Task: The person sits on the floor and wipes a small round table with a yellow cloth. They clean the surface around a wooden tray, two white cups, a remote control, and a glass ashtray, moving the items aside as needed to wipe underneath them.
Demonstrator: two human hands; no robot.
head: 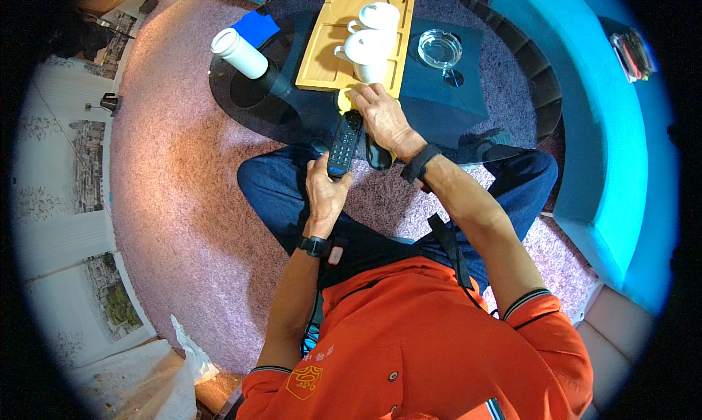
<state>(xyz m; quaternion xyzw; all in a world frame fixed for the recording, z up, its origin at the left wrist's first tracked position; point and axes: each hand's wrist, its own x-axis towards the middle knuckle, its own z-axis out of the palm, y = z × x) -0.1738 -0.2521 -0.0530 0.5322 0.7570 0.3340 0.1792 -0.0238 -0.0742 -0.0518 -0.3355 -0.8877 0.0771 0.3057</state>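
A black remote control (344,143) with rows of buttons points away from me, above the near edge of the dark glass table. Its lower end is gripped by my left hand (326,187), with the thumb along one side. My right hand (383,113) pinches a yellow cloth (345,101) against the remote's far end, and the fingers hide part of both. Just right of the remote, beneath my right wrist, is a second black object (378,155) with a rounded end; what it is I cannot tell.
On the glass table (296,113) are a wooden tray (323,63) with two white lidded cups (368,52), a glass ashtray (440,49), a white tumbler (239,52) and a folded blue cloth (256,29). A curved turquoise sofa (598,146) lines the right side.
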